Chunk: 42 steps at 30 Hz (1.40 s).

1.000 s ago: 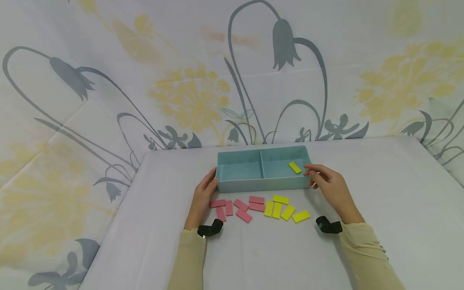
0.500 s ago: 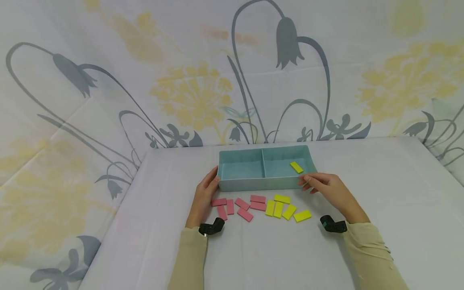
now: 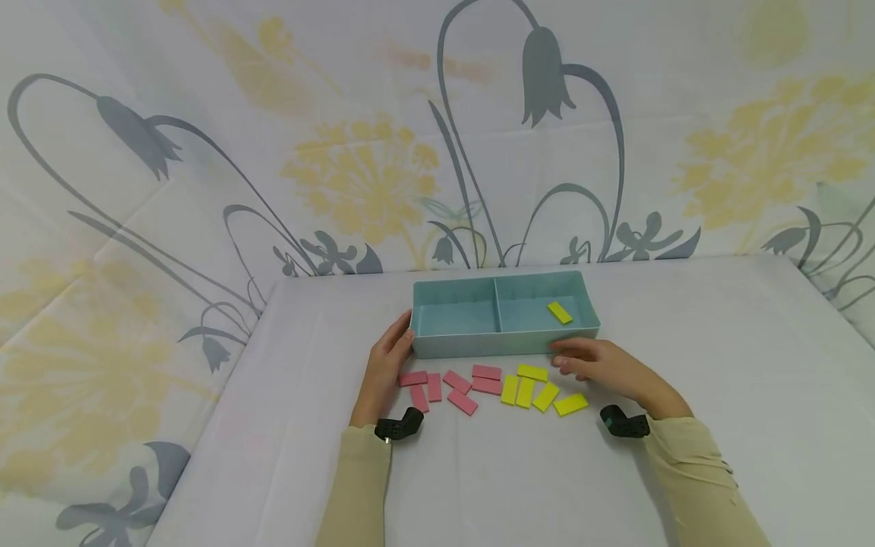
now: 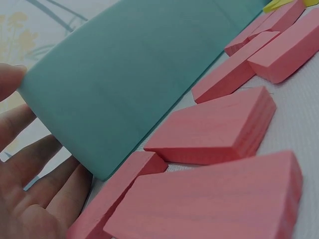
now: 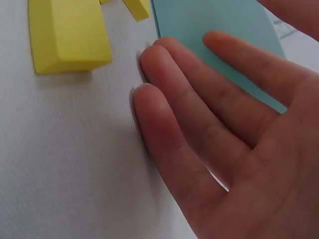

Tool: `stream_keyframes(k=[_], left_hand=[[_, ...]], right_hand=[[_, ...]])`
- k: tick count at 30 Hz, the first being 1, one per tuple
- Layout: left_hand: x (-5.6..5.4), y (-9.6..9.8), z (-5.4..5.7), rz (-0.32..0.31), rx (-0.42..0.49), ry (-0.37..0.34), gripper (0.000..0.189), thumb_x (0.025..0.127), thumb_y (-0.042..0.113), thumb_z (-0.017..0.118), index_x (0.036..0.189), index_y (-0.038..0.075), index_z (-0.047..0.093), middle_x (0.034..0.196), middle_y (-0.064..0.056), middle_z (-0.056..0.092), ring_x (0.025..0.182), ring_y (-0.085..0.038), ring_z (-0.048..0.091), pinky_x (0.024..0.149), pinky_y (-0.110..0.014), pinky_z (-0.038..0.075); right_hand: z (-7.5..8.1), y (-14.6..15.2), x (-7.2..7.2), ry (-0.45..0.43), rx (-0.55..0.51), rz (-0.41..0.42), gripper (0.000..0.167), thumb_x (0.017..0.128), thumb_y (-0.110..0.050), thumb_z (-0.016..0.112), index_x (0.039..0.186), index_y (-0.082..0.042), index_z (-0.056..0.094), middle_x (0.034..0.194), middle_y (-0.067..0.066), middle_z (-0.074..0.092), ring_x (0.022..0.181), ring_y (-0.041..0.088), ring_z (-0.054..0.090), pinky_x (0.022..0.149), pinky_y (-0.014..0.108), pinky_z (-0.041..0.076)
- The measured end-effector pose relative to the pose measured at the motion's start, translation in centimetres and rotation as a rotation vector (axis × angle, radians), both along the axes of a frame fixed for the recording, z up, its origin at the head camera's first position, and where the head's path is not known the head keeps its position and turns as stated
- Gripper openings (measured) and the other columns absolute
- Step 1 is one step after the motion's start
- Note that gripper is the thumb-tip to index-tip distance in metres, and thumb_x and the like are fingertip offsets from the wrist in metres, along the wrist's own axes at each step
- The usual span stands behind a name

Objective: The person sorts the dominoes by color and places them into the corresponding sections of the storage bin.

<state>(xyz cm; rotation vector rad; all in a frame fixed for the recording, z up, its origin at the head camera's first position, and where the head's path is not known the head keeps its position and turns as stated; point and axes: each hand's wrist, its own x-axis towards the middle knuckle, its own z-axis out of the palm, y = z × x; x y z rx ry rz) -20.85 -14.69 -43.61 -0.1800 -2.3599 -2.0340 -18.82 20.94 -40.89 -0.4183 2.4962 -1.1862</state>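
Note:
A light blue box (image 3: 454, 346) with two compartments stands on the table. My left hand (image 3: 384, 372) rests along its left end, and the thumb (image 4: 10, 79) touches the top corner in the left wrist view. My right hand (image 3: 608, 370), holding nothing, is in front of the box's right half, fingers (image 5: 154, 114) loosely extended in the right wrist view. One yellow block (image 3: 560, 312) lies in the right compartment. Near that hand, several yellow blocks (image 3: 570, 404) lie on the cloth. Several pink blocks (image 3: 462, 402) are spread nearer the left hand, some touching each other.
A white cloth (image 3: 506, 479) covers the table. Behind it hangs a flower-patterned fabric (image 3: 369, 182), meeting the table just past the box. Black wrist cameras (image 3: 399, 425) sit on both wrists.
My right hand has moved from the box's right rim, left and down towards me, to the front of the box. The left hand stays at the left end; the blocks have not moved.

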Motion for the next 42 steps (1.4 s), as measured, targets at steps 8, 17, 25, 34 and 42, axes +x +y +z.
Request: stream_keyframes(k=[8,17,25,34,42], left_hand=[[0.1,0.1,0.2,0.003,-0.011,-0.010,0.040,0.094,0.032,0.044,0.134,0.031,0.040,0.136,0.013,0.038,0.126,-0.005,0.029,0.103,-0.035,0.026],[1.3,0.4,2.3,-0.025,-0.006,-0.034,0.048,0.093,0.034,0.045,0.138,0.019,0.036,0.141,0.002,0.034,0.127,-0.006,0.028,0.103,-0.032,0.026],[1.5,0.5,2.8,-0.028,0.002,-0.042,0.049,0.093,0.035,0.045,0.138,0.018,0.036,0.141,0.000,0.033,0.126,-0.007,0.029,0.101,-0.031,0.029],[1.5,0.5,2.8,-0.023,-0.013,-0.040,0.051,0.092,0.037,0.045,0.138,0.017,0.036,0.141,0.000,0.033,0.127,-0.008,0.028,0.102,-0.032,0.028],[1.3,0.6,2.7,-0.021,-0.007,-0.038,0.044,0.095,0.027,0.043,0.138,0.018,0.036,0.141,-0.001,0.034,0.127,-0.009,0.030,0.102,-0.033,0.028]], right_hand=[[-0.2,-0.7,0.1,0.038,0.029,0.015,0.050,0.086,-0.040,0.056,0.123,-0.008,0.051,0.110,0.005,0.058,0.101,0.022,0.052,0.085,0.041,0.043],[-0.3,-2.6,0.2,0.025,0.086,0.007,0.048,0.081,-0.039,0.062,0.117,-0.008,0.056,0.100,0.003,0.056,0.089,0.019,0.050,0.073,0.031,0.045],[0.2,-4.4,0.9,0.075,0.214,-0.006,0.049,0.074,-0.036,0.070,0.113,-0.008,0.059,0.092,0.006,0.047,0.082,0.020,0.044,0.064,0.028,0.042],[0.4,-5.3,1.3,0.123,0.329,0.043,0.066,0.063,-0.035,0.080,0.120,-0.013,0.055,0.096,0.006,0.042,0.084,0.020,0.040,0.064,0.030,0.039],[0.7,-5.5,1.5,0.149,0.354,0.018,0.042,0.068,-0.027,0.077,0.105,-0.015,0.059,0.098,0.005,0.044,0.084,0.019,0.043,0.070,0.033,0.043]])
